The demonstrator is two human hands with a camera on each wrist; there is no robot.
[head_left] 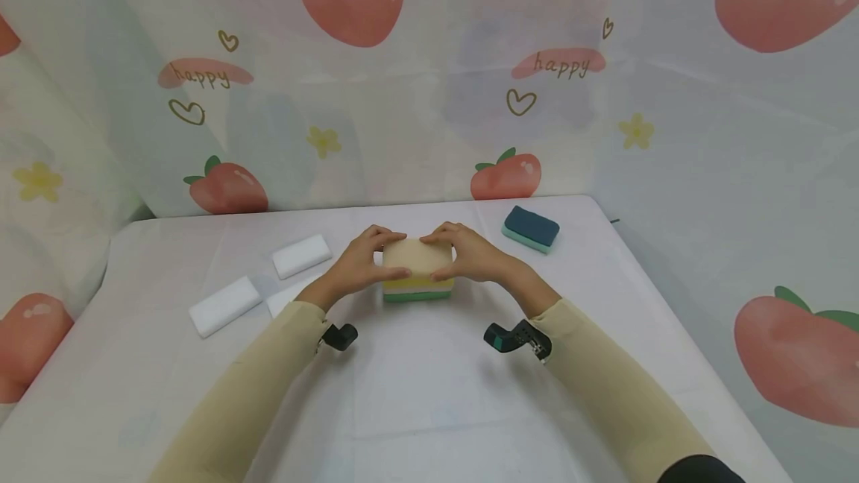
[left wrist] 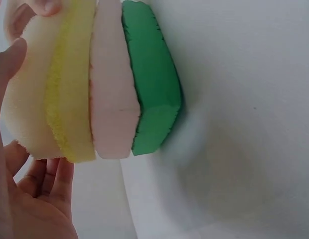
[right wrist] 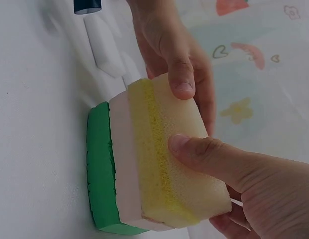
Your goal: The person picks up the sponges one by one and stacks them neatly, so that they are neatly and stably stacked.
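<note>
A stack of sponge-like layers stands at the middle of the table, with a cream-and-yellow sponge (head_left: pixel 417 254) on top. Under it lie a pale pink layer (left wrist: pixel 113 84) and a green layer (left wrist: pixel 153 79) at the bottom. From the left, my left hand (head_left: pixel 365 258) grips the top sponge, thumb on the near side and fingers round the far side. My right hand (head_left: pixel 473 253) grips the same sponge from the right in a mirrored hold. In the right wrist view both thumbs press on its cream part; some fingertips are hidden behind it.
To the left lie three white blocks: one at the back (head_left: pixel 302 256), one nearer the front (head_left: pixel 224 306), and one partly covered by the left forearm (head_left: pixel 288 294). A dark blue and teal sponge (head_left: pixel 530 228) sits at the back right. A patterned curtain (head_left: pixel 416 110) hangs behind the table.
</note>
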